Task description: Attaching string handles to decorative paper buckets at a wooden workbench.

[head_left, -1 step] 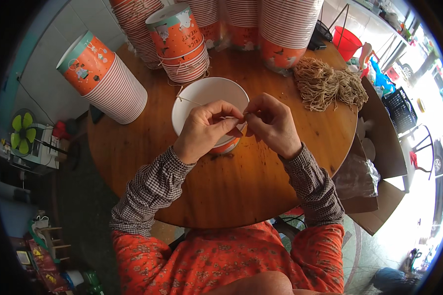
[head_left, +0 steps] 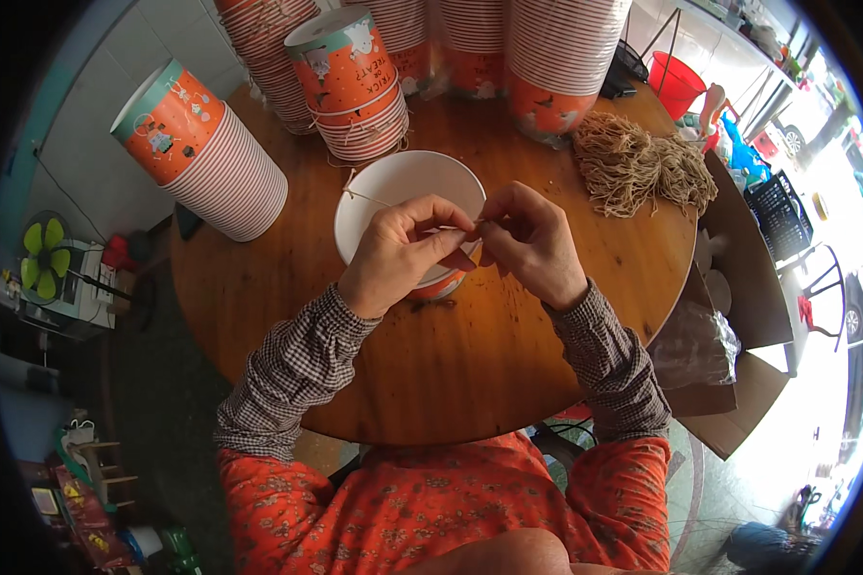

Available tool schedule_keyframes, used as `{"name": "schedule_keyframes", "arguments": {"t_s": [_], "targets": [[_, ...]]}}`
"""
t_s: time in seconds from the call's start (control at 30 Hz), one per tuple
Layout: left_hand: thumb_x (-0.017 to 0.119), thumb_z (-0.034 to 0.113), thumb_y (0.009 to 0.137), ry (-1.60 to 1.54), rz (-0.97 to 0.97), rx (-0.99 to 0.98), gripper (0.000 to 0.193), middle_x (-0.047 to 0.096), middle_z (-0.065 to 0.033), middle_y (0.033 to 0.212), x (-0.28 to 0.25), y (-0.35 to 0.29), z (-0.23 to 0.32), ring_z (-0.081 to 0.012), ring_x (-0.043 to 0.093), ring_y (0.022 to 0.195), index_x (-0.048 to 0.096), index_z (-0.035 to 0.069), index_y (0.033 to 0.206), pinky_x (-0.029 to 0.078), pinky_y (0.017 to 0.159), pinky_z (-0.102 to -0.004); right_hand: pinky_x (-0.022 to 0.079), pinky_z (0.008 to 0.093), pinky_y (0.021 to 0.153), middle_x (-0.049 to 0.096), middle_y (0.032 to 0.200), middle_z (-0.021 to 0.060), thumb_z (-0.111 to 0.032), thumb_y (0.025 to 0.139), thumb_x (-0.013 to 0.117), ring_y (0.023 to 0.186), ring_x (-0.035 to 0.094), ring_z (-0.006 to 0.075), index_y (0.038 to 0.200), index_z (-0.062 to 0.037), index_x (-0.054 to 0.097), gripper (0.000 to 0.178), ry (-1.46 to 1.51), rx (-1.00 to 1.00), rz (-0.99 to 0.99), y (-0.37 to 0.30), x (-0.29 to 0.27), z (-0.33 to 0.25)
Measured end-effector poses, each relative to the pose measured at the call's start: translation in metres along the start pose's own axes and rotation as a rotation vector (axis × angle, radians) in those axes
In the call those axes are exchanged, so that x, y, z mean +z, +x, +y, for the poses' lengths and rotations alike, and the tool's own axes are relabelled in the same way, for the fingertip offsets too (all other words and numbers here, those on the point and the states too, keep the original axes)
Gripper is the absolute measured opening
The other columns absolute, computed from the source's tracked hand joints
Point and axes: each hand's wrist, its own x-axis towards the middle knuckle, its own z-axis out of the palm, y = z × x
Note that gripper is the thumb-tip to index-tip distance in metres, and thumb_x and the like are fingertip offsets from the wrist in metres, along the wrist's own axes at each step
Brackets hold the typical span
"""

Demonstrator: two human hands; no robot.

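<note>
A paper bucket (head_left: 417, 172) with a white inside stands in front of me on the table, its mouth toward me. A thin beige cord (head_left: 366, 197) comes from the left of its rim and runs across the mouth to my left hand. My left hand (head_left: 393, 254) is closed in a pinch on the cord, over the bucket's near right side. My right hand (head_left: 535, 244) is pinched too, its fingertips meeting the left ones at the right rim. What lies between the right fingertips is mostly hidden, seemingly the cord's end.
On the round wooden table (head_left: 431, 383), a leaning bucket stack (head_left: 230, 177) stands left. A corded bucket stack (head_left: 360, 115) and wrapped stacks (head_left: 561, 57) stand behind. A bundle of beige cords (head_left: 638, 168) lies at right. An open cardboard box (head_left: 753, 278) is beside the table.
</note>
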Motion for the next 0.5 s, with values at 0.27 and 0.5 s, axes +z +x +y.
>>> {"name": "schedule_keyframes", "arguments": {"t_s": [0.27, 0.5], "targets": [[0.054, 0.005, 0.094, -0.156, -0.013, -0.134, 0.012, 0.063, -0.007, 0.098, -0.0035, 0.0012, -0.0007, -0.0114, 0.063, 0.082, 0.058, -0.001, 0.104, 0.054, 0.071, -0.0239, 0.046, 0.0211, 0.058, 0.058, 0.079, 0.0016, 0.0, 0.084, 0.061, 0.069, 0.056, 0.0064, 0.092, 0.0005, 0.055, 0.009, 0.054, -0.037, -0.018, -0.0035, 0.0047, 0.0024], [0.053, 0.008, 0.095, -0.227, -0.015, -0.157, 0.015, 0.061, -0.005, 0.094, -0.0037, 0.0037, -0.0002, -0.011, 0.061, 0.081, 0.056, 0.001, 0.108, 0.053, 0.072, -0.0233, 0.047, 0.023, 0.06, 0.061, 0.081, 0.004, -0.001, 0.082, 0.062, 0.069, 0.057, 0.0085, 0.092, -0.0014, 0.056, 0.011, -0.201, -0.2, 0.048, -0.0048, 0.0096, 0.0057]]}}
